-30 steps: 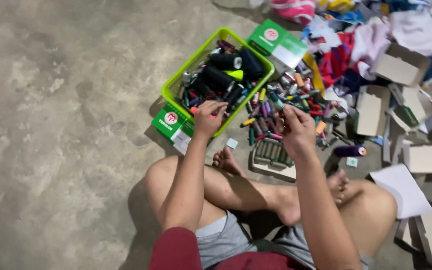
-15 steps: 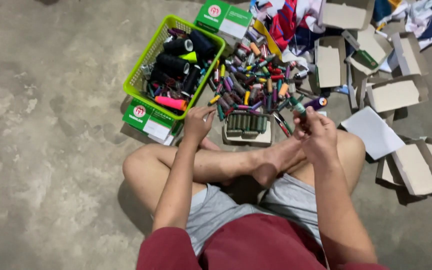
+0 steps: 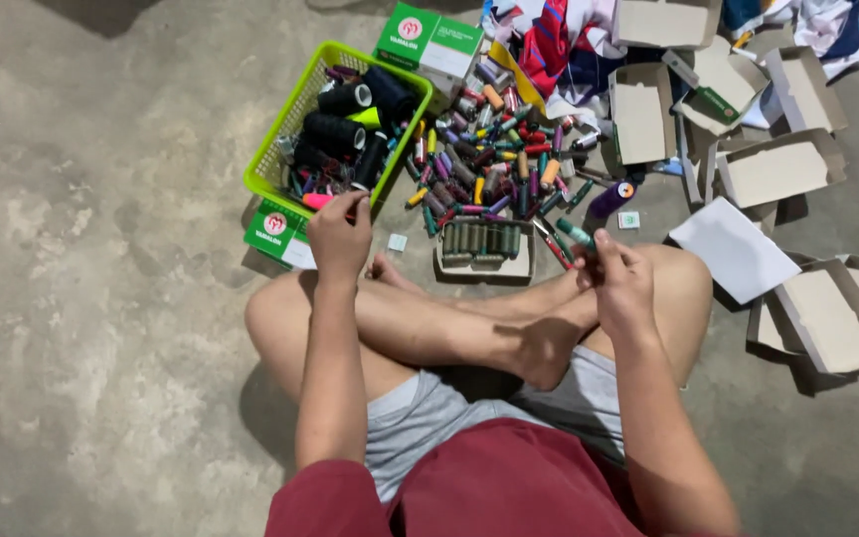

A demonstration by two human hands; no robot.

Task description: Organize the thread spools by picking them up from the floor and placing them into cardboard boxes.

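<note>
You are gripping a teal spool (image 3: pixel 577 235) in your right hand (image 3: pixel 620 283) over your knee, your left hand (image 3: pixel 340 235) pinching a pink spool (image 3: pixel 317 200) at the basket (image 3: pixel 280 129) rim; keep colours apart, placing each squarely.

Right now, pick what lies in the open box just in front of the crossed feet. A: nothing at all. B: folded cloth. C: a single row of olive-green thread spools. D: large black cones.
C: the small open box by the feet holds one row of olive-green thread spools, set side by side.
</note>
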